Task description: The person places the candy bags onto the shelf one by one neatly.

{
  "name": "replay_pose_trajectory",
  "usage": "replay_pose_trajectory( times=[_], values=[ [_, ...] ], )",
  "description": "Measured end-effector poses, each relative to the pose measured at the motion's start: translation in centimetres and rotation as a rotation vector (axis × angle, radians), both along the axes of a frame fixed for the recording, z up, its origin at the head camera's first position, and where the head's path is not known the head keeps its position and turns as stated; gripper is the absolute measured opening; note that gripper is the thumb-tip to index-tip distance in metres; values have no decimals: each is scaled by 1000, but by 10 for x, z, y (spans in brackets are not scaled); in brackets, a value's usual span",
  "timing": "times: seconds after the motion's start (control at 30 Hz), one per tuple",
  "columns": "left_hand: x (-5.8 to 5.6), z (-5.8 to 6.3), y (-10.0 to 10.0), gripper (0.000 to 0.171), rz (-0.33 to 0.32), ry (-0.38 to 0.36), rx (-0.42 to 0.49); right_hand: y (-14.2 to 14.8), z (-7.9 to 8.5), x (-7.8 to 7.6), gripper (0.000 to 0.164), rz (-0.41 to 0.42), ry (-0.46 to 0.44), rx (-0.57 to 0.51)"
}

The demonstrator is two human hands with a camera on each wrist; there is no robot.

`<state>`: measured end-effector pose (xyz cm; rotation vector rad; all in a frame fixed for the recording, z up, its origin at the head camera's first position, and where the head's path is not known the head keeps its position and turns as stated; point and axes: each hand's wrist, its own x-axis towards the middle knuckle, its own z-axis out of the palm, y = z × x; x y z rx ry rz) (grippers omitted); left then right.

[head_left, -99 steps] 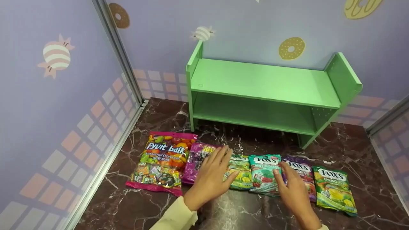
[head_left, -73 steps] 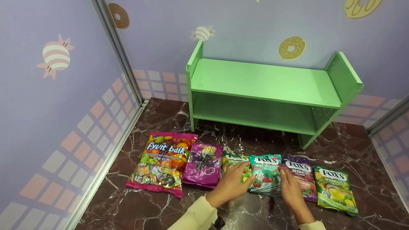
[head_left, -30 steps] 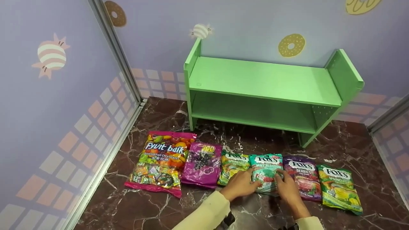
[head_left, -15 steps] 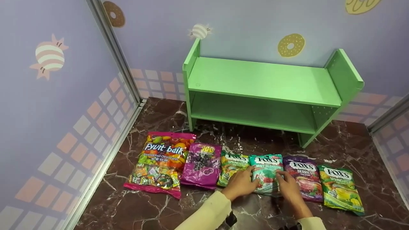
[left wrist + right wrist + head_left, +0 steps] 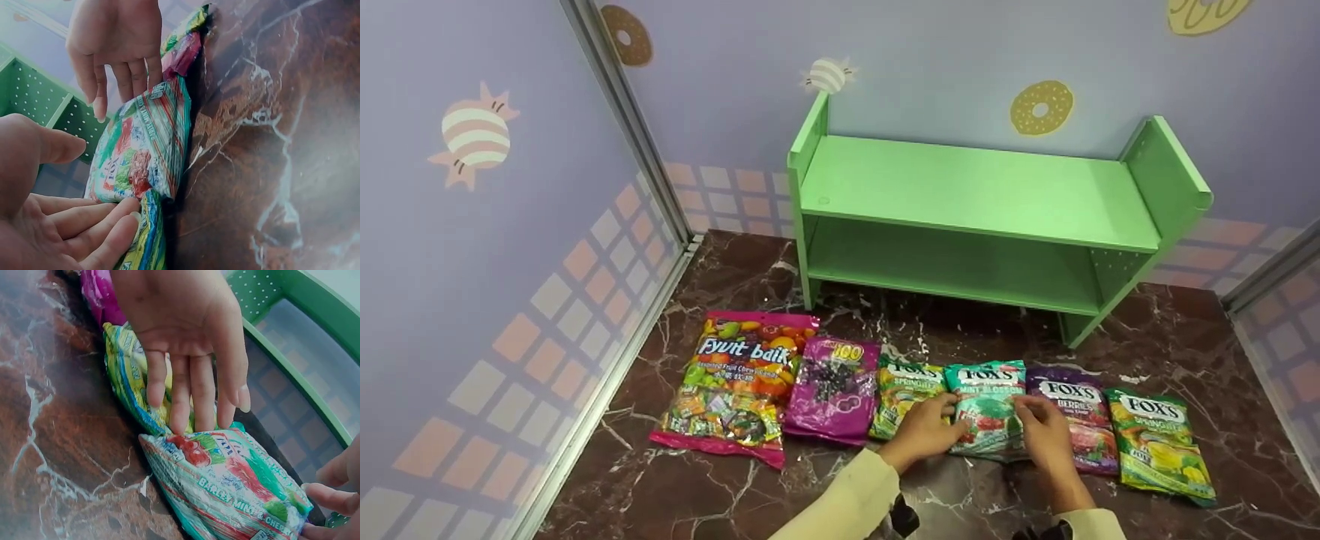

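Note:
A teal Fox's Mint Blossom candy bag (image 5: 990, 420) lies flat on the dark marbled surface between both hands. My left hand (image 5: 926, 431) is at its left edge, its extended fingers overlapping the yellow-green Fox's Spring Tea bag (image 5: 896, 390). At the teal bag's right edge is my right hand (image 5: 1046, 435), fingertips right at the wrapper, beside the purple Fox's Berries bag (image 5: 1087, 427). The left wrist view shows the left fingers (image 5: 84, 225) stretched along the bag's end and the right hand (image 5: 121, 50) reaching down at the other end. Neither hand is curled round the bag.
Left in the row lie a large Fyvit baik bag (image 5: 739, 375) and a magenta candy bag (image 5: 832, 390); another green Fox's bag (image 5: 1162, 442) ends it at right. Behind stands a green two-tier shelf (image 5: 982, 191), with patterned purple walls (image 5: 922, 45) around.
My left hand has moved right from the magenta bag to the teal bag. My right hand has shifted slightly around the teal bag's right edge; the two rightmost bags lie slightly farther right.

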<state>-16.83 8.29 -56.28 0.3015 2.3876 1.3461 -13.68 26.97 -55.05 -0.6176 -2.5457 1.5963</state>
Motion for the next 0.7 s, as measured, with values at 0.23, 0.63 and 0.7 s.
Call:
replay_pose_trajectory(
  times=[0.23, 0.63, 0.7],
  values=[
    [2, 2, 0, 56, 32, -64, 78, 4, 4, 3, 43, -19, -37, -154],
    [5, -3, -2, 58, 9, -107, 199, 15, 0, 2, 80, 44, -210, -173],
    [6, -3, -1, 59, 3, -95, 200, 16, 0, 3, 81, 37, -218, -164]
  ],
)
